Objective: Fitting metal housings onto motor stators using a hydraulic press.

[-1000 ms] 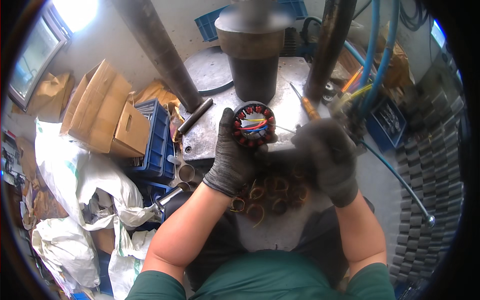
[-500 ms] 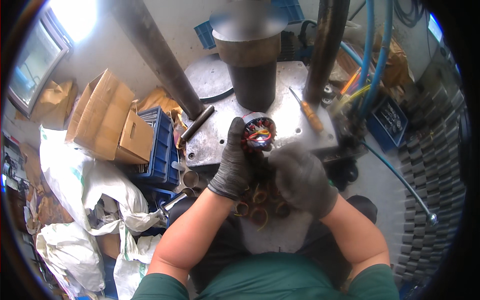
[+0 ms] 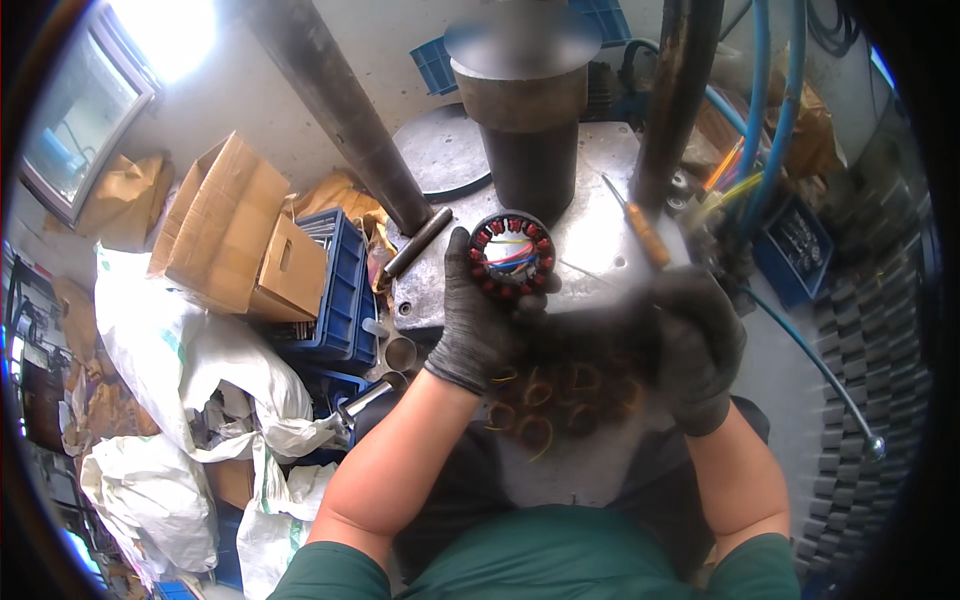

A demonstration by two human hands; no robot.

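Pale workshop walls (image 3: 225, 110) and one window (image 3: 75, 130) at upper left surround one metal bench (image 3: 425, 285). Two thick upright columns, left (image 3: 340, 115) and right (image 3: 675, 110), flank one dark central cylinder (image 3: 533, 160) at its rear. On the bench lie one round disc (image 3: 435, 150), one short bar (image 3: 418, 243) beside the left column, and one screwdriver (image 3: 647, 235) with an orange-brown handle, on the right.

One person in a green shirt wears two dark gloves. Their left hand (image 3: 475, 315) holds one wound ring (image 3: 513, 262) up over the front part of the bench, its opening turned toward the camera; thumb and fingers are clamped around its rim. Red windings line the ring, and yellow, red and blue wires cross its middle. Their right hand (image 3: 700, 340), well apart from the ring, is blurred and curled; whether its fingers grip anything cannot be told. One thin rod (image 3: 580, 272) shows between the hands.

Below sits a pile of smaller rings (image 3: 535, 430), at least six, too blurred for an exact count. At left stand two cardboard boxes (image 3: 215, 225) and at least two white sacks (image 3: 150, 490). Two blue hoses (image 3: 793, 90) hang at upper right.
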